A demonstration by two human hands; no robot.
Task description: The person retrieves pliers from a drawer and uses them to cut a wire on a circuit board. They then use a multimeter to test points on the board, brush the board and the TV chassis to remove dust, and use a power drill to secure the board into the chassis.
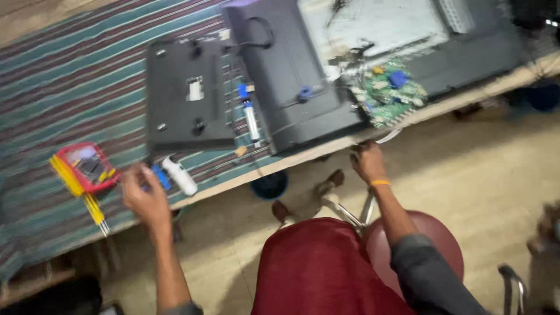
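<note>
Blurry frame. Left hand [146,198] reaches over the desk's [303,156] near edge toward a small blue tool [161,177] beside a white tube [179,175]; fingers look curled, grip state unclear. Right hand [367,160] is clenched on the desk's front edge below the green circuit board [389,91]. Red multimeter [86,167] sits near the left end. Step looks like picking up a tool; closing on it calls for a short reach forward.
</note>
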